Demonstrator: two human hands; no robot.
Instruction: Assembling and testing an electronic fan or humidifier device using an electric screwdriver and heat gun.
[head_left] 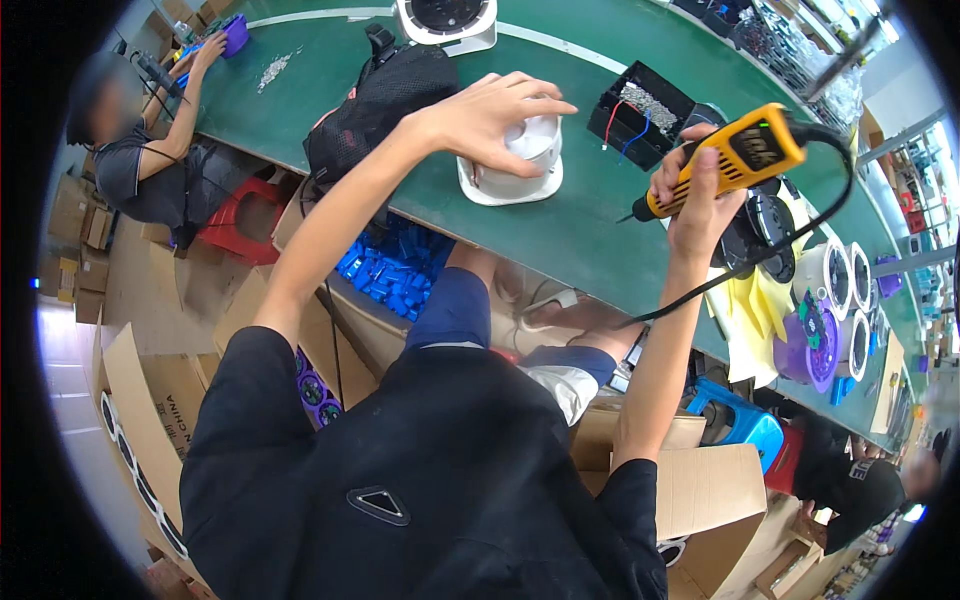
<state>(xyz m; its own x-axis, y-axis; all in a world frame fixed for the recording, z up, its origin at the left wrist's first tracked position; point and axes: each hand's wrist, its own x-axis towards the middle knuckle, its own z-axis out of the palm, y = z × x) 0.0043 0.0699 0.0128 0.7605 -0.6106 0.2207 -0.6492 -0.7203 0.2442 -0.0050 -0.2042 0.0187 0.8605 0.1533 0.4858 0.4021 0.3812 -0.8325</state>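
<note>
My left hand (490, 120) is wrapped over the top of a white round plastic housing (512, 188), which stands on the green bench (570, 225) with its wide square-cornered flange down. Part of the housing's top is hidden by my fingers. In my right hand (700, 195) is a yellow corded electric screwdriver (745, 155), closed in my fingers. Its thin bit points left and down over the bench, apart from the housing. Between the hands and farther back sits a black box (640, 115) holding small silvery screws, with red and blue wires beside them.
A black backpack (385, 110) lies left of the housing; another white unit (447, 22) stands behind. Black round parts (770, 230), yellow sheets (752, 310) and white rings are at the right. Blue parts (395, 265) fill a box below. A co-worker (150, 150) sits far left.
</note>
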